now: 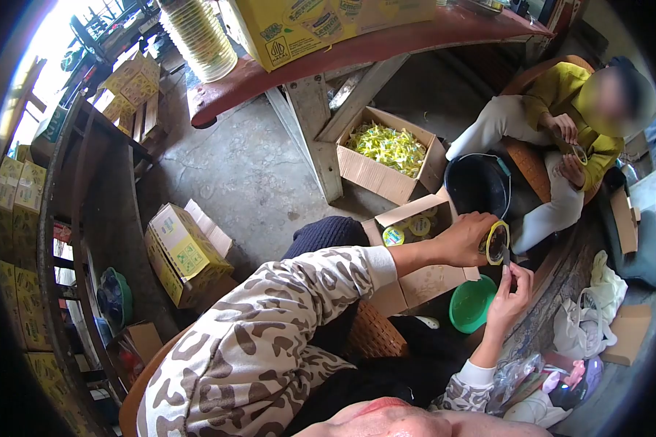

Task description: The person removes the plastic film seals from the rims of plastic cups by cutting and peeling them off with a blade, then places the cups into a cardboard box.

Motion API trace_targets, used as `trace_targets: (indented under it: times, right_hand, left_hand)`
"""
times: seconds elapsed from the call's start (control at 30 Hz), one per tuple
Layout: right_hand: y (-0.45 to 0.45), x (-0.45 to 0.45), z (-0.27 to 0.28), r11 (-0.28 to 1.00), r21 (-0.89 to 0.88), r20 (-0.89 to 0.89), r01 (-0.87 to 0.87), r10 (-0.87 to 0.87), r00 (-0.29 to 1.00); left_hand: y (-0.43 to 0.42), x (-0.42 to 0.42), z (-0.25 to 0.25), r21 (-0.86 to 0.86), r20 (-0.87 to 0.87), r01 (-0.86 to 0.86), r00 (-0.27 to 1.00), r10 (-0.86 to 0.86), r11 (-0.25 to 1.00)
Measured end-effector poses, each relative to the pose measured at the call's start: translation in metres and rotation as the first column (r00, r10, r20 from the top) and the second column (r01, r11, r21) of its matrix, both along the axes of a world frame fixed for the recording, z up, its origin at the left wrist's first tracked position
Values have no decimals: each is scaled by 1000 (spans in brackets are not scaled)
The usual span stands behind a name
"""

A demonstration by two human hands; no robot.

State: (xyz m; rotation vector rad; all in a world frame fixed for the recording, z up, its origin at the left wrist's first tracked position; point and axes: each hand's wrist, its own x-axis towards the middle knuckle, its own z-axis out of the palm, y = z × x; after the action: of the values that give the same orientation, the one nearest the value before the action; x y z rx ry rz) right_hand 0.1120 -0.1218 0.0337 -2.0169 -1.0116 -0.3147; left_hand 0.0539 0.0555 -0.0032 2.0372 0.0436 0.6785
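My left hand [472, 240] is closed around a small plastic cup [497, 243] with a yellow rim and a dark interior, its mouth turned toward my right hand. In my right hand [512, 291] I pinch a small knife [506, 256], its blade against or very near the cup's rim. Below my left forearm sits an open cardboard box [408, 285] with a few yellow-lidded cups [393, 235] inside. A green plastic basin [471, 304] stands just under my right hand.
Another person [561, 138] sits across, holding a small round item. A black bucket [477, 186] stands between us. Beyond it, a carton [383, 178] holds yellow-green strips. A red-topped table [372, 52] carries stacked cups [197, 36]. Plastic bags [583, 320] lie at right.
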Motion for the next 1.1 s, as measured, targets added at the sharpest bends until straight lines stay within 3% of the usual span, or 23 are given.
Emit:
trace_targets:
  times: [0.37, 0.57, 1.1]
  right_hand:
    - [-1, 2, 3, 998, 31, 48, 48, -49, 998]
    - [-4, 6, -1, 993, 81, 0, 87, -87, 996]
    - [-2, 4, -5, 985, 163, -18, 56, -53, 998]
  left_hand:
    - [5, 7, -8, -91, 133, 27, 991, -15, 995]
    - [4, -4, 9, -322, -6, 129, 990, -138, 938]
    - [4, -5, 11, -254, -43, 88, 994, -103, 963]
